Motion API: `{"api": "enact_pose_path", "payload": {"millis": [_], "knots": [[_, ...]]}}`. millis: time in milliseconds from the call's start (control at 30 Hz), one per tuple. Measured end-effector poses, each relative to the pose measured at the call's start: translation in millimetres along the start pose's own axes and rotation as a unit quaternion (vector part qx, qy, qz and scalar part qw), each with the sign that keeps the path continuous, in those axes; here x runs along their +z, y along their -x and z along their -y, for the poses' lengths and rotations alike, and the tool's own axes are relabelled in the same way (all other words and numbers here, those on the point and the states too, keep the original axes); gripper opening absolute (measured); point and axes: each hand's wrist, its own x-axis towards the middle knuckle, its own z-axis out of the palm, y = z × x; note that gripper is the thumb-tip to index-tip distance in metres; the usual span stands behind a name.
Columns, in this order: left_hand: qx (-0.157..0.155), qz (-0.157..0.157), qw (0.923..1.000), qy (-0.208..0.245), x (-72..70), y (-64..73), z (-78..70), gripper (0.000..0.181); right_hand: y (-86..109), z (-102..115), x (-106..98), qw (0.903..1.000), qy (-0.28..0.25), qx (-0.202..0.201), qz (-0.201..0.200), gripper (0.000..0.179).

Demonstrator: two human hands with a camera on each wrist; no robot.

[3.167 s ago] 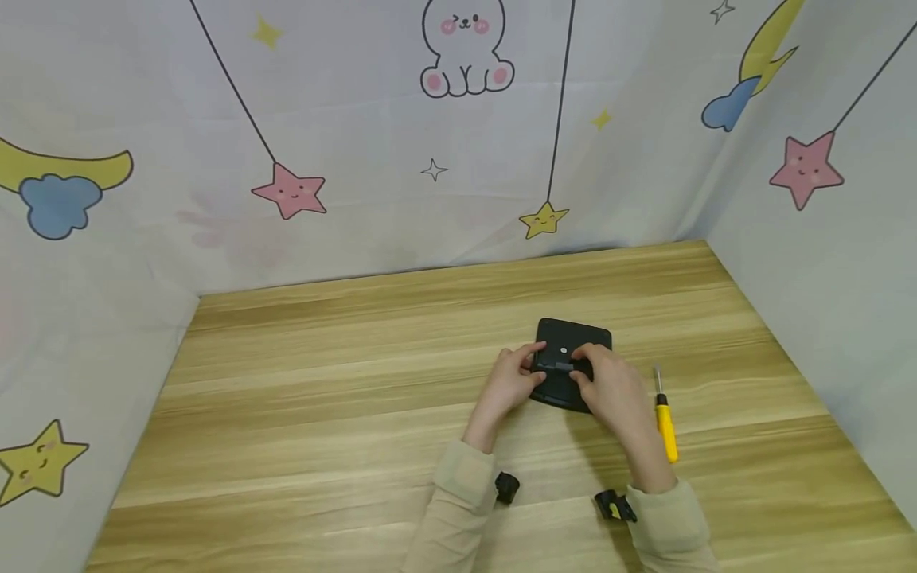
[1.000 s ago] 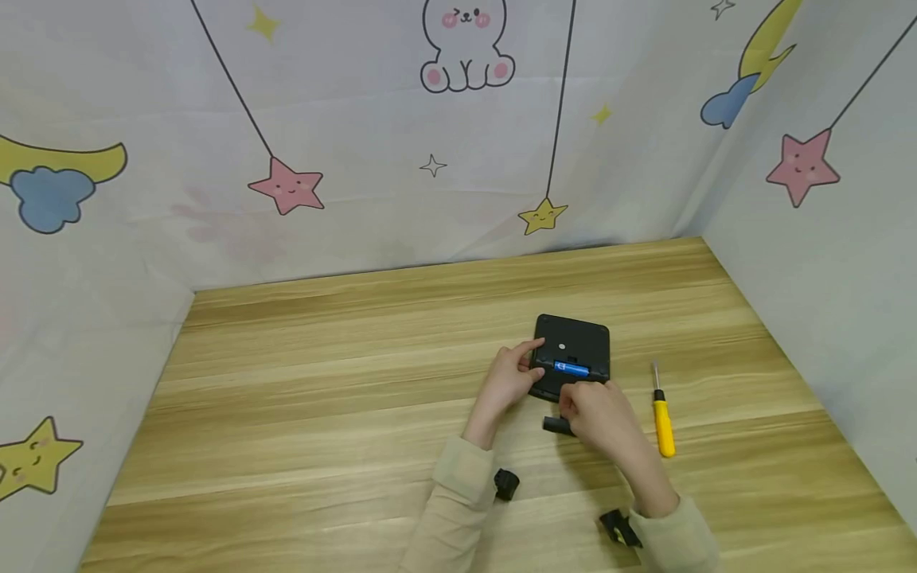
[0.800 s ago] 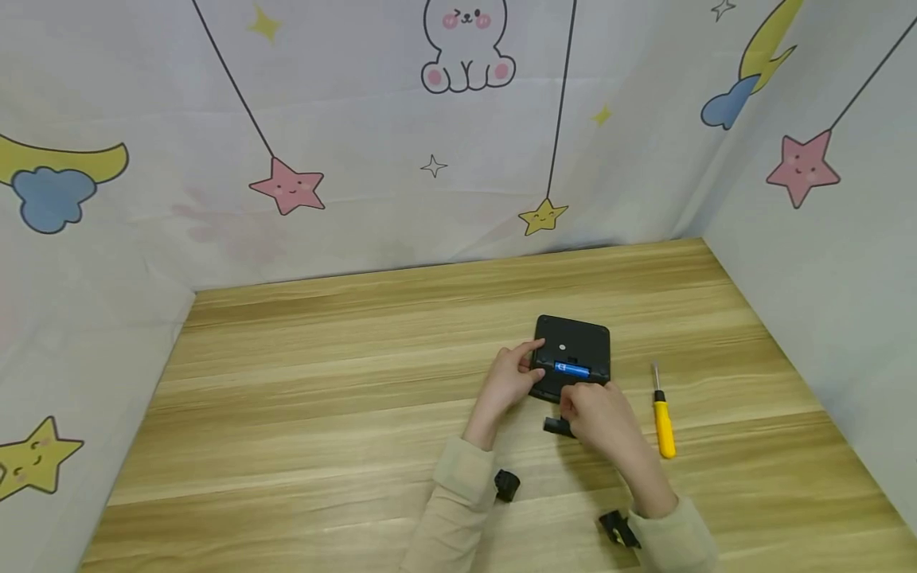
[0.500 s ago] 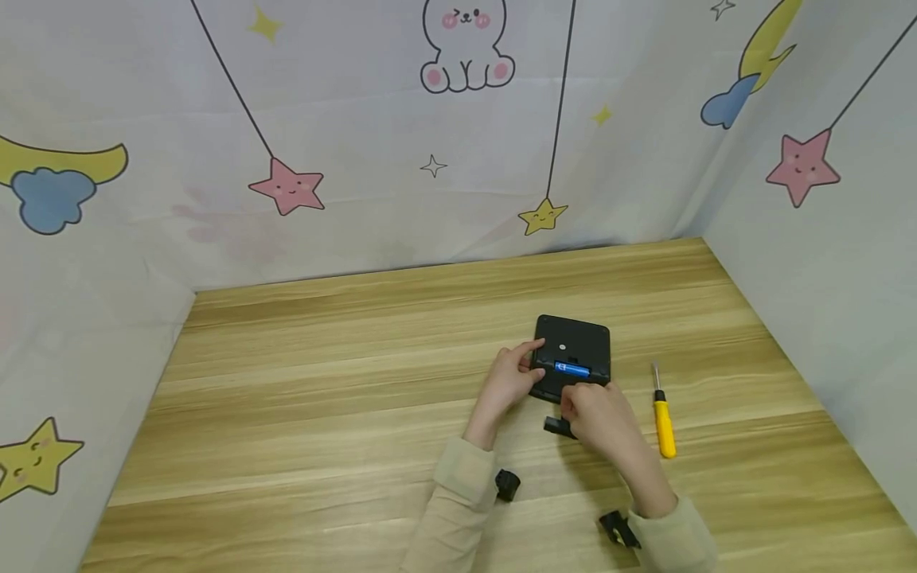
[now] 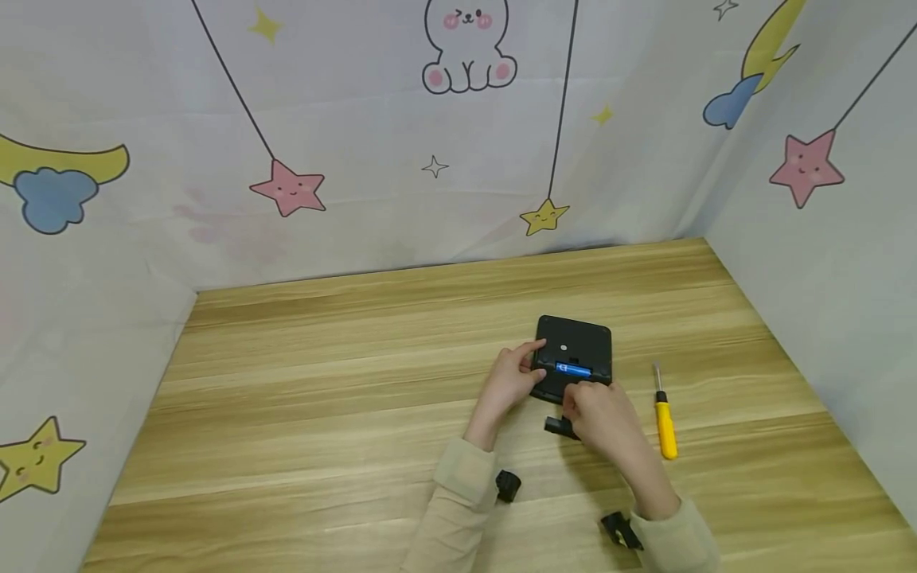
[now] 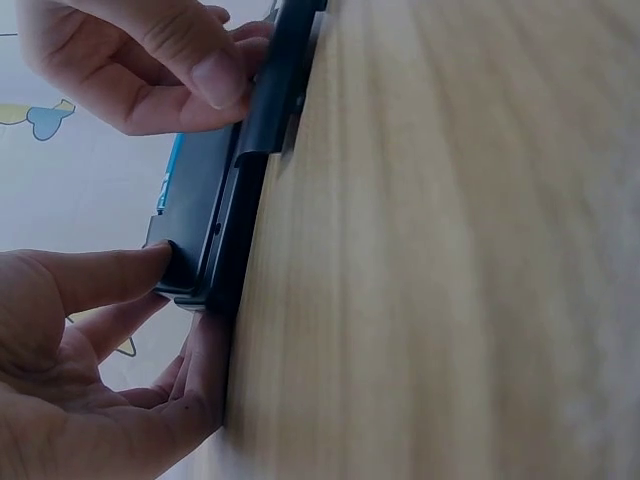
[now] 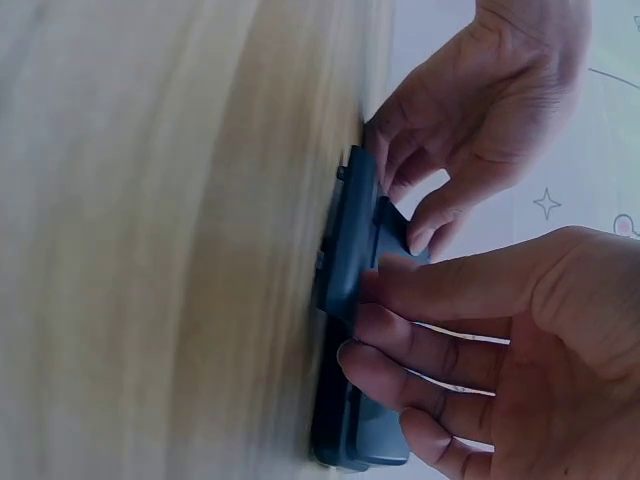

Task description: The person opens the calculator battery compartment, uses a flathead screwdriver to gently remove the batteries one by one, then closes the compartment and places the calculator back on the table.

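Note:
A flat black device (image 5: 583, 338) lies back side up on the table, with a blue battery (image 5: 573, 369) showing in its uncovered compartment. My left hand (image 5: 507, 386) grips the device's left edge; in the left wrist view the thumb presses on top and other fingers reach the side. Just in front of the device, my right hand (image 5: 602, 418) pinches a narrow black battery cover (image 5: 558, 427). The right wrist view shows the cover (image 7: 348, 230) between thumb and fingers, held close by the device's near edge. Part of the cover is hidden behind the right hand in the head view.
A screwdriver (image 5: 665, 422) with a yellow handle lies right of the device, its tip pointing away. Black wrist mounts (image 5: 508, 485) stick out beside both sleeves. A printed cloth wall (image 5: 372, 159) borders the wooden table (image 5: 308, 382) at the back and sides.
Since 3.2 seconds ago, the cover has come off the compartment and moved toward me in my right hand, exposing the battery. Over the last second both hands have stayed nearly still.

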Motion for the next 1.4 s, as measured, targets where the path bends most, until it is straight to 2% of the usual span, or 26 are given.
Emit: {"api": "enact_pose_path", "payload": {"millis": [133,267,633,933,1167,1400], "knots": [[0.001,-0.002,1.0,0.0,-0.8,0.6,0.0,0.048,1.6,-1.8,-2.4,0.9996,-0.011,0.004,-0.027,0.008],[-0.001,-0.004,1.0,0.003,-1.3,1.9,-0.3,0.047,5.1,-4.3,-6.8,0.9984,-0.03,0.026,-0.042,0.01],[-0.001,-0.002,1.0,0.003,-0.3,3.4,-0.3,0.048,15.5,-15.4,-18.7,0.9938,-0.071,0.085,-0.01,0.01],[0.004,0.006,1.0,0.002,0.7,1.2,0.7,0.049,21.3,-39.6,-28.0,0.9853,-0.086,0.147,-0.003,0.017],[0.013,0.007,0.9999,0.003,1.0,-0.3,1.5,0.049,28.2,-58.1,-34.7,0.9825,-0.084,0.166,0.0,0.027],[0.012,0.008,0.9999,0.005,1.4,-1.5,1.3,0.049,35.3,-69.8,-36.8,0.9789,-0.088,0.184,0.005,0.027]]}}
